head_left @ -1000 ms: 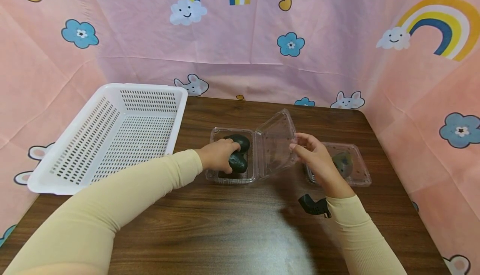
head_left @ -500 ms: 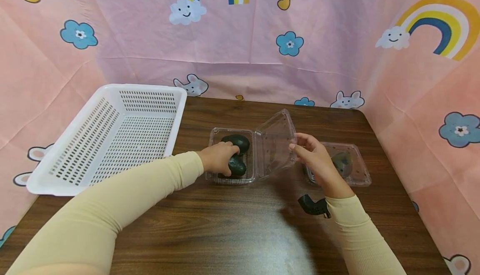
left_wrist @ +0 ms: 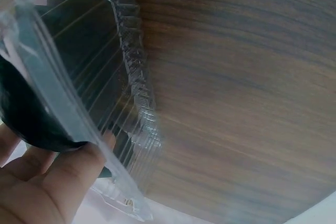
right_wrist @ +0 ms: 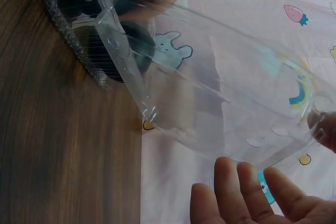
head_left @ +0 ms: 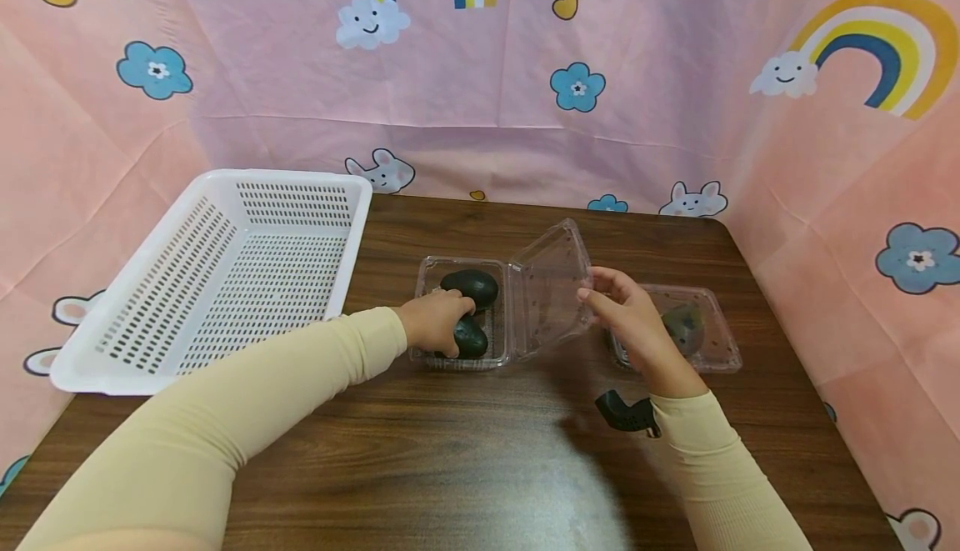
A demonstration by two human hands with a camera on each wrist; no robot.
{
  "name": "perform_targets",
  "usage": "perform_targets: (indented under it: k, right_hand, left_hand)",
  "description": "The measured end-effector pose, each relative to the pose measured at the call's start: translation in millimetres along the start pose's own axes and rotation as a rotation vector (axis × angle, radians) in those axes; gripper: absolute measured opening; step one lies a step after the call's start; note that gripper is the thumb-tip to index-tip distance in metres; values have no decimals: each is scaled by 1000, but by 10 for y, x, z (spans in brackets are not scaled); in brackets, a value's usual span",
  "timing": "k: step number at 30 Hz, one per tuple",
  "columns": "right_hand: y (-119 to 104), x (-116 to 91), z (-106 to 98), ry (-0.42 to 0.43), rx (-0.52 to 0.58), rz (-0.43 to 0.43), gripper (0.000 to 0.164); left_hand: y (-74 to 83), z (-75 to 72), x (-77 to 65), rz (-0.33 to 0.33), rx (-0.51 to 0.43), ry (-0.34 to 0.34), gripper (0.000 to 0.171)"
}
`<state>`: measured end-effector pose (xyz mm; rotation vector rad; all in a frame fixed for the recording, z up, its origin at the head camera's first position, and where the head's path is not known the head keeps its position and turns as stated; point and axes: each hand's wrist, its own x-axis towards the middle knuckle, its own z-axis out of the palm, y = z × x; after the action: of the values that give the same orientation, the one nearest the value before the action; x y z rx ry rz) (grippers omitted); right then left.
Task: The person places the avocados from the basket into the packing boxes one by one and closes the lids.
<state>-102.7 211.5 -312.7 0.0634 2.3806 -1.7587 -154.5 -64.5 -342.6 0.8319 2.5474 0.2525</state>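
Note:
A clear plastic clamshell container [head_left: 501, 361] stands open on the wooden table with two dark green avocados in its base. My left hand [head_left: 437, 320] reaches in from the left and grips the nearer avocado [head_left: 471, 338], thumb toward the front. In the left wrist view, fingers [left_wrist: 73, 177] curl round the dark fruit beside the container's clear wall. The farther avocado [head_left: 471, 288] lies behind it, free of the hand. My right hand [head_left: 626, 309] pinches the outer edge of the raised lid [head_left: 551, 293] between thumb and fingers, tilting it upright.
A large white perforated basket [head_left: 281, 267] sits at the left. On the right lies a second clear container [head_left: 720, 343] with a greenish fruit [head_left: 682, 328] inside, partly behind my right wrist. A black device [head_left: 626, 412] shows at the right cuff. Printed cloth [head_left: 465, 76] encloses the table.
My left hand has drawn the nearer avocado slightly toward the front, and a gap has opened between the two avocados. My right hand keeps the lid where it was.

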Motion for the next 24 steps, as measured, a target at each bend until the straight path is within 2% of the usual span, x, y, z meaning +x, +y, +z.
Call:
perform_targets:
  k: [14,24]
  right_hand:
    - [7,-16,-1,-7,19,0,58]
    - [4,-11,-3,-8,16,1,59]
  left_hand:
    - [-14,36,-5,-1,-8,19,62]
    - [7,-10,-37,-13,-14,5,62]
